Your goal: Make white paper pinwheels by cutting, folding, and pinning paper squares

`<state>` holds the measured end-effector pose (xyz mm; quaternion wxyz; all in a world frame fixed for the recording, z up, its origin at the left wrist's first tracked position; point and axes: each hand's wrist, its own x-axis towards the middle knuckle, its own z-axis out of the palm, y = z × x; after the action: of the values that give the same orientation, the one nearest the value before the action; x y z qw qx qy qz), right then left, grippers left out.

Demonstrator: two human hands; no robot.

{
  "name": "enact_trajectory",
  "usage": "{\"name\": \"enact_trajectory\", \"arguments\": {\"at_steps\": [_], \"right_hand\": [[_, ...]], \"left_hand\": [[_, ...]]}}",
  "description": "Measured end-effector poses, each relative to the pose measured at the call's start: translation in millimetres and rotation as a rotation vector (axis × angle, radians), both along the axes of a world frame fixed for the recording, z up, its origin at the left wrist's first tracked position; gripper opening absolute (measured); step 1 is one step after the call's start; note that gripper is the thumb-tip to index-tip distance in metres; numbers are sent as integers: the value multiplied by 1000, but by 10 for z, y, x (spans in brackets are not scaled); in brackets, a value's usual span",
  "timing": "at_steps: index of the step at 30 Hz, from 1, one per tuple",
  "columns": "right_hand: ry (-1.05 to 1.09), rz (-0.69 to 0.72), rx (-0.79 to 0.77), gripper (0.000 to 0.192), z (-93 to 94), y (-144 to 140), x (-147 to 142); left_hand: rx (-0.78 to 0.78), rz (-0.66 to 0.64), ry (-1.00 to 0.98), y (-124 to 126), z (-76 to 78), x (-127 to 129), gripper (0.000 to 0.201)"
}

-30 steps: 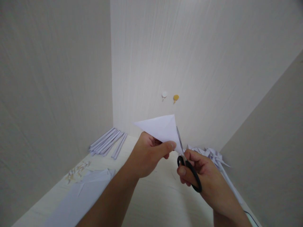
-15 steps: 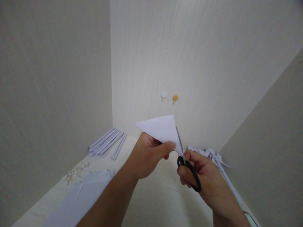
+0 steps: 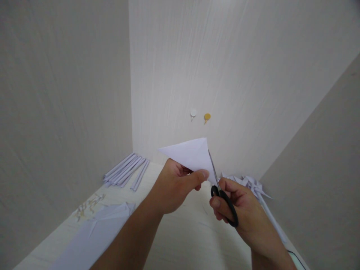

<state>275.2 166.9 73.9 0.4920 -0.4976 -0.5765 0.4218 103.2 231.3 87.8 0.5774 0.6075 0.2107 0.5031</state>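
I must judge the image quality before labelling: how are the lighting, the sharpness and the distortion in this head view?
Head view: soft, even light, no glare, faint shadows only; the white folded paper triangle, the left hand and the black-handled scissors in the right hand look sharp; wide-angle distortion slants the pale wood-grain walls outward.

Paper-craft desk nook [image 3: 180, 240], wood-grain panels [image 3: 64, 93]

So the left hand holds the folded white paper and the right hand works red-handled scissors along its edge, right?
Not quite: the head view shows black handles on the scissors. The rest stands: the left hand holds the folded paper, and the right hand works the scissors along its edge.
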Motion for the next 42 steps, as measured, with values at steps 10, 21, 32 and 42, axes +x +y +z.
{"name": "enact_trajectory", "arguments": {"at_steps": [10, 21, 32, 42], "right_hand": [[-4, -11, -6, 38, -20, 8, 13], [45, -14, 32, 42, -46, 21, 51], [0, 3, 81, 43, -34, 44, 120], [-50, -69, 60, 45, -66, 125, 183]], "left_hand": [[8, 1, 2, 10, -9, 1, 20], [-9, 8, -2, 7, -10, 5, 21], [-9, 191, 17, -16, 58, -16, 34], [21, 317, 744, 607, -377, -33, 19]]}}
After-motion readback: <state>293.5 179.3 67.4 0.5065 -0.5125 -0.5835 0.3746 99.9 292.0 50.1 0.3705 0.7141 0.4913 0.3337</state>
